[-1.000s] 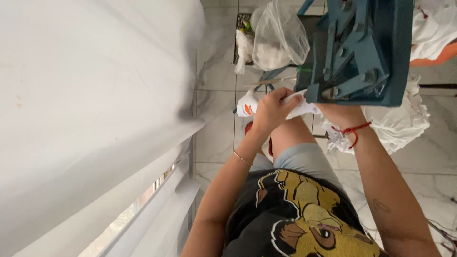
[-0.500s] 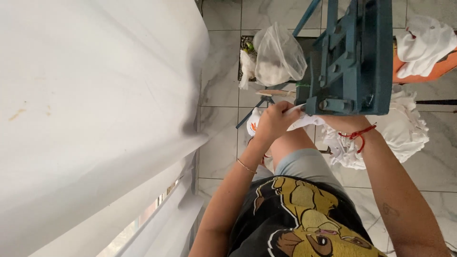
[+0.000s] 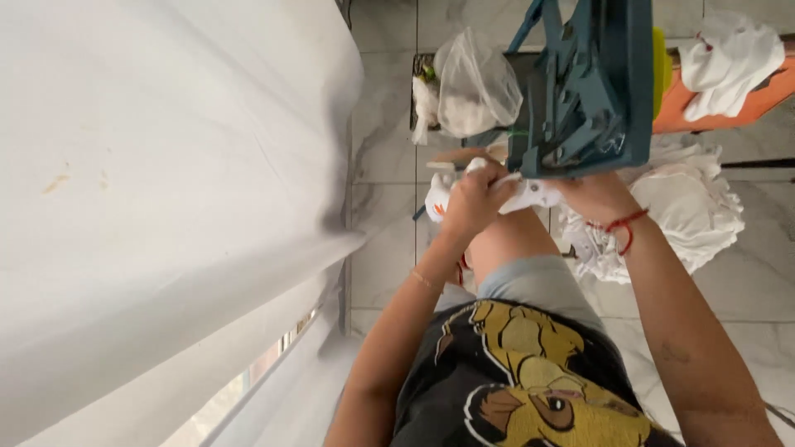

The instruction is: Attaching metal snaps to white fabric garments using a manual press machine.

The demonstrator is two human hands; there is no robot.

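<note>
Beneath the teal plastic frame (image 3: 584, 91), both hands (image 3: 472, 199) (image 3: 592, 194) pinch a crumpled white cloth (image 3: 530, 195).

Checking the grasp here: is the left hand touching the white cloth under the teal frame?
Touching. The head view shows the left hand closed around the white cloth, fingers wrapped over it, just below the teal frame.

A white curtain (image 3: 166, 190) fills my left. A clear bag (image 3: 476, 83) sits on the marble floor (image 3: 385, 108); white rags (image 3: 691, 207) heap at my right, another (image 3: 729, 54) on an orange board (image 3: 704, 99).
</note>
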